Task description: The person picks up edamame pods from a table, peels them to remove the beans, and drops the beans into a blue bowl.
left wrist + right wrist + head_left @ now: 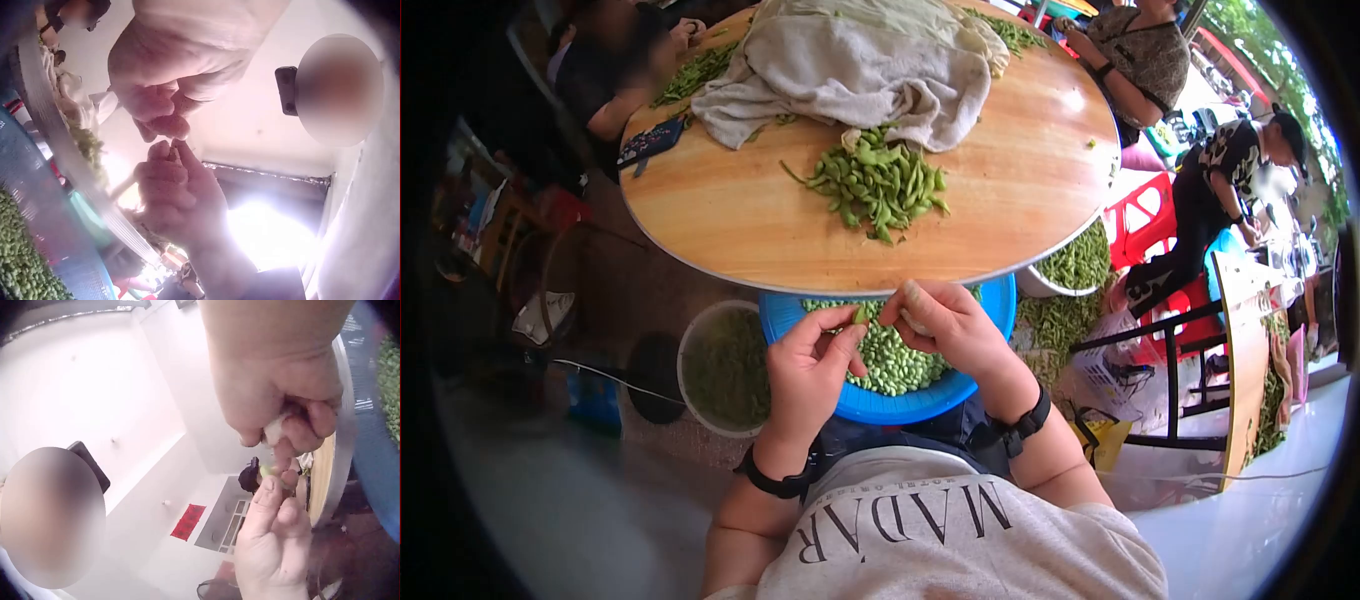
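Note:
In the head view my left hand point(808, 362) pinches a green soybean pod point(860, 315) between thumb and forefinger. My right hand point(953, 325) faces it, fingers curled, with its fingertips close to the pod. Something pale point(275, 430) shows among the right fingers in the right wrist view; I cannot tell whether it is held or wrapped on a finger. Both hands are above a blue basin point(878, 408) of shelled green soybeans point(895, 368). Beyond, a heap of soybean pods point(880, 185) lies on the round wooden table point(720, 225).
A grey cloth point(850, 70) is bunched at the table's far side, with a dark phone point(650, 142) at left. White buckets stand either side of the basin, the left bucket point(690, 385) holding dark green matter, the right bucket point(1072, 262) pods. Other people sit around.

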`<control>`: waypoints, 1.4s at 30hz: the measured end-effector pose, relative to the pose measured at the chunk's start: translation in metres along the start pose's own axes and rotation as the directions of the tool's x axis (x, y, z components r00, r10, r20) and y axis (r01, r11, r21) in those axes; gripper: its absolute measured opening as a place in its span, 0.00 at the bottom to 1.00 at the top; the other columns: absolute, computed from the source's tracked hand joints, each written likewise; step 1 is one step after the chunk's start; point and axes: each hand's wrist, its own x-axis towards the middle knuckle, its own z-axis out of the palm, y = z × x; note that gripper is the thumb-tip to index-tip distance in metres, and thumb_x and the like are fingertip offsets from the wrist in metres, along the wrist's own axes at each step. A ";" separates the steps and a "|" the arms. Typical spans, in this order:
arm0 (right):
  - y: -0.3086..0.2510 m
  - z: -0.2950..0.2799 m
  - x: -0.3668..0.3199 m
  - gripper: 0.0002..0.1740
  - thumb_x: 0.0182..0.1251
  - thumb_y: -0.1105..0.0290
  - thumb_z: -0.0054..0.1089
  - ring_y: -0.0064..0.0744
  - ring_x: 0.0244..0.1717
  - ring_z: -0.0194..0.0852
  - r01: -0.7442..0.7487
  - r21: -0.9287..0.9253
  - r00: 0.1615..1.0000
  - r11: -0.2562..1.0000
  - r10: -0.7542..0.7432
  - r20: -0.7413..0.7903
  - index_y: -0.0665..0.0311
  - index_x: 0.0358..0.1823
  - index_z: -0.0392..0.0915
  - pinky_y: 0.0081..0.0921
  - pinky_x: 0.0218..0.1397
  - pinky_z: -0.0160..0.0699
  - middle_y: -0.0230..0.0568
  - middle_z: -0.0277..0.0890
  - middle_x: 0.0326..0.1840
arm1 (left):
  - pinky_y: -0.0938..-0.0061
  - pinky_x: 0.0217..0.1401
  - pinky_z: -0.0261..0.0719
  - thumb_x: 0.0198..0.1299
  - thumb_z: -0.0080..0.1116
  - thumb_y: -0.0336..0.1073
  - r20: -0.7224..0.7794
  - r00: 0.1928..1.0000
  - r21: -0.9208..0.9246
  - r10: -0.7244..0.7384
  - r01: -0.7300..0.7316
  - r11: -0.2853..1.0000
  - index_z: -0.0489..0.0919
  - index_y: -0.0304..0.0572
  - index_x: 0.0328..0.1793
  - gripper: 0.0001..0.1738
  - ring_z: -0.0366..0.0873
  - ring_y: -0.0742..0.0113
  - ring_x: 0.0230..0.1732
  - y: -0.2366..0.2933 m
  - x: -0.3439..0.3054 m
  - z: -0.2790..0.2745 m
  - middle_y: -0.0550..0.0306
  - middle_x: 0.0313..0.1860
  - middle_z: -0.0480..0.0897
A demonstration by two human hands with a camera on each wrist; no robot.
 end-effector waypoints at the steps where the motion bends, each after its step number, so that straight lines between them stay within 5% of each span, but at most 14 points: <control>1: -0.002 0.000 -0.002 0.25 0.70 0.51 0.39 0.13 0.17 0.53 -0.015 -0.009 0.999 1.000 0.015 0.036 0.67 0.34 0.73 0.12 0.18 0.49 0.25 0.60 0.17 | 0.88 0.18 0.64 0.55 0.56 0.23 0.022 1.000 0.001 0.018 -0.018 1.000 0.77 0.31 0.41 0.07 0.72 0.80 0.18 -0.002 -0.001 -0.001 0.59 0.28 0.81; 10: 0.000 0.006 -0.007 0.24 0.69 0.50 0.41 0.14 0.19 0.56 -0.156 -0.047 0.975 0.987 0.161 0.155 0.67 0.35 0.73 0.12 0.20 0.55 0.25 0.61 0.19 | 0.84 0.20 0.66 0.47 0.60 0.19 0.197 0.959 0.401 0.202 -0.266 0.877 0.78 0.32 0.31 0.05 0.70 0.79 0.19 0.009 -0.003 -0.006 0.58 0.23 0.76; 17: 0.004 0.011 -0.005 0.18 0.70 0.58 0.44 0.14 0.17 0.54 -0.121 -0.048 0.981 0.991 0.127 0.147 0.67 0.33 0.73 0.14 0.18 0.53 0.25 0.61 0.18 | 0.82 0.21 0.67 0.44 0.63 0.21 0.154 0.963 0.441 0.222 -0.268 0.856 0.78 0.34 0.29 0.06 0.70 0.76 0.19 0.002 -0.006 -0.006 0.56 0.21 0.75; 25: 0.005 0.009 -0.008 0.19 0.71 0.57 0.42 0.14 0.18 0.54 -0.167 -0.041 0.967 0.985 0.172 0.188 0.67 0.36 0.73 0.13 0.19 0.53 0.25 0.60 0.18 | 0.84 0.21 0.66 0.47 0.64 0.23 0.119 0.990 0.322 0.076 -0.111 0.940 0.79 0.32 0.30 0.05 0.69 0.81 0.19 -0.009 -0.009 -0.009 0.61 0.21 0.76; 26: 0.004 0.010 -0.007 0.19 0.71 0.57 0.42 0.14 0.18 0.54 -0.167 -0.043 0.968 0.985 0.172 0.184 0.67 0.36 0.73 0.13 0.19 0.54 0.25 0.60 0.18 | 0.85 0.19 0.65 0.47 0.64 0.23 0.110 0.981 0.334 0.156 -0.185 0.924 0.79 0.33 0.30 0.05 0.68 0.82 0.18 -0.012 -0.009 -0.008 0.62 0.20 0.76; 29: 0.007 0.011 -0.007 0.18 0.70 0.58 0.44 0.14 0.18 0.54 -0.159 -0.053 0.972 0.986 0.165 0.164 0.67 0.38 0.73 0.13 0.19 0.54 0.26 0.61 0.19 | 0.81 0.24 0.71 0.46 0.63 0.23 0.082 0.996 0.315 0.034 -0.058 0.947 0.79 0.33 0.31 0.06 0.76 0.74 0.22 -0.004 -0.010 -0.006 0.54 0.22 0.78; 33: 0.013 0.010 -0.008 0.16 0.69 0.60 0.45 0.14 0.19 0.54 -0.133 -0.035 0.981 0.990 0.137 0.135 0.67 0.35 0.72 0.13 0.19 0.53 0.25 0.61 0.18 | 0.82 0.23 0.71 0.48 0.62 0.23 0.047 0.999 0.225 -0.022 0.011 0.974 0.79 0.32 0.32 0.04 0.75 0.77 0.21 -0.025 -0.012 -0.004 0.58 0.21 0.78; 34: 0.016 0.009 -0.007 0.16 0.70 0.60 0.45 0.14 0.19 0.54 -0.125 -0.041 0.983 0.991 0.130 0.126 0.67 0.33 0.72 0.13 0.20 0.53 0.26 0.61 0.18 | 0.85 0.15 0.62 0.52 0.59 0.23 0.045 0.997 0.136 -0.066 0.059 0.989 0.78 0.33 0.31 0.02 0.67 0.81 0.15 -0.021 -0.012 0.000 0.62 0.19 0.76; 37: 0.020 0.008 -0.008 0.16 0.69 0.61 0.46 0.15 0.19 0.56 -0.096 -0.009 0.989 0.995 0.096 0.110 0.66 0.29 0.71 0.16 0.20 0.56 0.27 0.63 0.18 | 0.85 0.14 0.59 0.52 0.59 0.24 0.112 0.951 -0.227 -0.290 0.308 0.924 0.77 0.33 0.30 0.02 0.65 0.80 0.14 -0.022 -0.008 0.000 0.60 0.19 0.76; 39: 0.013 0.014 -0.010 0.18 0.67 0.60 0.48 0.21 0.20 0.61 0.036 -0.311 0.999 0.950 -0.026 0.038 0.68 0.26 0.71 0.24 0.22 0.62 0.35 0.66 0.18 | 0.85 0.15 0.57 0.52 0.58 0.26 0.150 0.911 -0.358 -0.384 0.412 0.838 0.77 0.32 0.32 0.03 0.63 0.78 0.14 -0.030 -0.005 -0.007 0.58 0.19 0.75; 41: 0.034 0.006 -0.008 0.19 0.65 0.59 0.50 0.31 0.20 0.64 0.252 -0.427 0.967 0.868 -0.238 0.087 0.70 0.25 0.70 0.32 0.26 0.65 0.46 0.68 0.19 | 0.84 0.14 0.57 0.52 0.56 0.26 0.258 0.835 -0.425 -0.487 0.550 0.719 0.74 0.32 0.31 0.04 0.62 0.76 0.13 -0.041 0.000 -0.014 0.54 0.21 0.75; 42: 0.033 0.003 -0.010 0.20 0.64 0.58 0.52 0.35 0.19 0.64 0.244 -0.486 0.970 0.839 -0.217 0.111 0.70 0.24 0.70 0.33 0.26 0.65 0.49 0.67 0.18 | 0.84 0.13 0.57 0.52 0.57 0.28 0.323 0.785 -0.411 -0.529 0.619 0.669 0.74 0.31 0.31 0.06 0.62 0.76 0.12 -0.043 0.002 -0.018 0.53 0.21 0.75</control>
